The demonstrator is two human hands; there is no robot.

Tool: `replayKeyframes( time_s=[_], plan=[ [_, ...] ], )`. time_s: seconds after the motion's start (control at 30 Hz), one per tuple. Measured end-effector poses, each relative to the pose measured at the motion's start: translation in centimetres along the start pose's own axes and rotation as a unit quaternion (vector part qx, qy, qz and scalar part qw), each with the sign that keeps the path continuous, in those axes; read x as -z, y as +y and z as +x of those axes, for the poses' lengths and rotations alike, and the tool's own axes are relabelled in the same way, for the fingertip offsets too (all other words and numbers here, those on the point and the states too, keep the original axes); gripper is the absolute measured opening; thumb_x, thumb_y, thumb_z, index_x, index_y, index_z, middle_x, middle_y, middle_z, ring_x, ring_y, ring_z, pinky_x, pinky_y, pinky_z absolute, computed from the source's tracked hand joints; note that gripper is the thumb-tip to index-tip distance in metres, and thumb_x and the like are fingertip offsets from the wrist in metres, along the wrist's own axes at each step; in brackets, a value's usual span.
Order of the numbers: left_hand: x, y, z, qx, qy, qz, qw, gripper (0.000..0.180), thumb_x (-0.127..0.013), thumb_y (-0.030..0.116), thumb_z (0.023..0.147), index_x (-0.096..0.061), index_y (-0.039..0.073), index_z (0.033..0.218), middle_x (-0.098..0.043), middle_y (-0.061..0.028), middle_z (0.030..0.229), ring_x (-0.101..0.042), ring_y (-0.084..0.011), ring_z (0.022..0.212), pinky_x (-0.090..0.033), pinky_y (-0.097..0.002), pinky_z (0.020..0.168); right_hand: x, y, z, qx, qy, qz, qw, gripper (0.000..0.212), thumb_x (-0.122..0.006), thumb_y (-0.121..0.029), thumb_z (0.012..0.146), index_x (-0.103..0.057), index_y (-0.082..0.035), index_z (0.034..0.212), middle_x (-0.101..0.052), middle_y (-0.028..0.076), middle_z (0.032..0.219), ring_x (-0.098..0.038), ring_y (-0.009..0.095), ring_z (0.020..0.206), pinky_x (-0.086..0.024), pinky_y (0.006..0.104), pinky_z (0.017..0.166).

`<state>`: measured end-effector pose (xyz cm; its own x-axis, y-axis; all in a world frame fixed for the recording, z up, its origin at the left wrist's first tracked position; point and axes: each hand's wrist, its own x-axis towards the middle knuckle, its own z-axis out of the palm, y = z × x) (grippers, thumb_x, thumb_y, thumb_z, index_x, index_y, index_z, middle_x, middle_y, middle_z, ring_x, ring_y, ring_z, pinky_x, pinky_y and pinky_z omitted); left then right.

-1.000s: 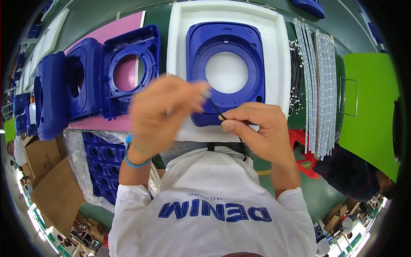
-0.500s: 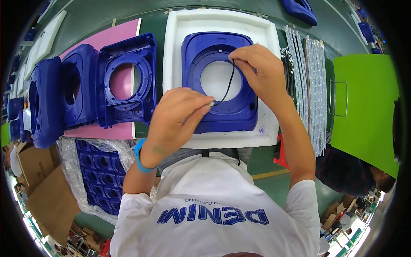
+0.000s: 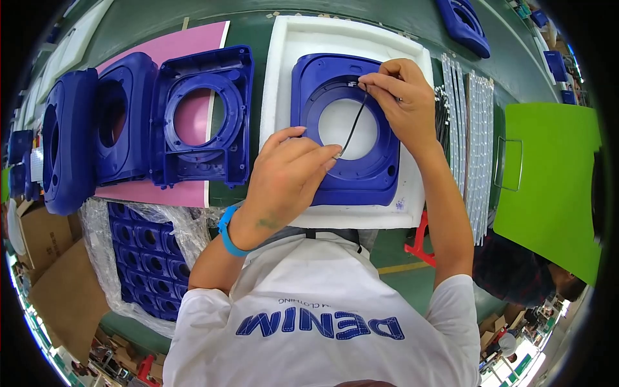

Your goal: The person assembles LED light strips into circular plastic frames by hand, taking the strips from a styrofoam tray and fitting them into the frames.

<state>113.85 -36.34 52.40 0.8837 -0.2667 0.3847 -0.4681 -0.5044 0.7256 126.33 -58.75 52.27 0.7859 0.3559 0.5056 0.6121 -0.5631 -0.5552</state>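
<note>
A black cable [image 3: 354,124] is stretched between my two hands over a blue plastic housing [image 3: 361,188] with a large round opening. My left hand [image 3: 287,169], a blue band on its wrist, pinches the cable's lower end, where a small pale connector barely shows at the fingertips. My right hand [image 3: 403,97] pinches the upper end close to the inner top edge of the ring; a small pale piece sits beside those fingertips. The housing lies flat in a white foam tray [image 3: 278,77].
Left of the tray, several blue housings [image 3: 242,116] stand on a pink board [image 3: 193,39]. Bundled light strips [image 3: 478,155] lie on the right, beside a green panel [image 3: 548,174] with a wire handle. A plastic-wrapped stack of blue parts [image 3: 151,258] is at lower left.
My right hand has brought the cable's upper end toward the ring's inner top edge, and the cable is now straighter. The whole view has shifted slightly.
</note>
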Motion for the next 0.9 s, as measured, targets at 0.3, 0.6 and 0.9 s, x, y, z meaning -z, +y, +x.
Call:
replayKeyframes(
  time_s=[0.3, 0.6, 0.9],
  plan=[
    [0.2, 0.2, 0.1, -0.007, 0.001, 0.016, 1.0, 0.021, -0.076, 0.001, 0.089, -0.077, 0.003, 0.109, -0.071, -0.0087, 0.086, -0.069, -0.0251, 0.084, -0.053, -0.0426, 0.1, 0.1, -0.3, 0.7, 0.095, -0.077, -0.127, 0.984, 0.018, -0.083, -0.006, 0.078, -0.081, -0.008, 0.097, -0.067, 0.005, 0.096, -0.063, 0.025, 0.095, -0.052, 0.034, 0.079],
    [2.2, -0.2, 3.3, 0.003, 0.098, 0.102, 0.99, 0.011, -0.077, 0.003, 0.085, -0.077, 0.004, 0.096, -0.069, -0.0097, 0.086, -0.068, -0.0302, 0.08, -0.054, -0.0388, 0.072, 0.4, -0.2, 10.0, -0.17, -0.414, -0.003, 0.894, 0.084, -0.037, -0.072, 0.104, -0.069, 0.002, 0.126, -0.072, 0.017, 0.124, -0.067, 0.03, 0.107, -0.048, 0.0383, 0.103],
    [1.8, -2.0, 7.3, -0.074, -0.008, 0.197, 0.978, 0.015, -0.078, 0.008, 0.083, -0.078, 0.005, 0.098, -0.067, -0.0076, 0.09, -0.065, -0.0285, 0.09, -0.054, -0.0392, 0.074, -4.5, 4.3, 10.7, -0.291, -0.222, 0.254, 0.895, 0.066, -0.054, -0.061, 0.103, -0.072, -0.001, 0.122, -0.073, 0.02, 0.124, -0.07, 0.036, 0.113, -0.054, 0.0425, 0.099]
  ],
)
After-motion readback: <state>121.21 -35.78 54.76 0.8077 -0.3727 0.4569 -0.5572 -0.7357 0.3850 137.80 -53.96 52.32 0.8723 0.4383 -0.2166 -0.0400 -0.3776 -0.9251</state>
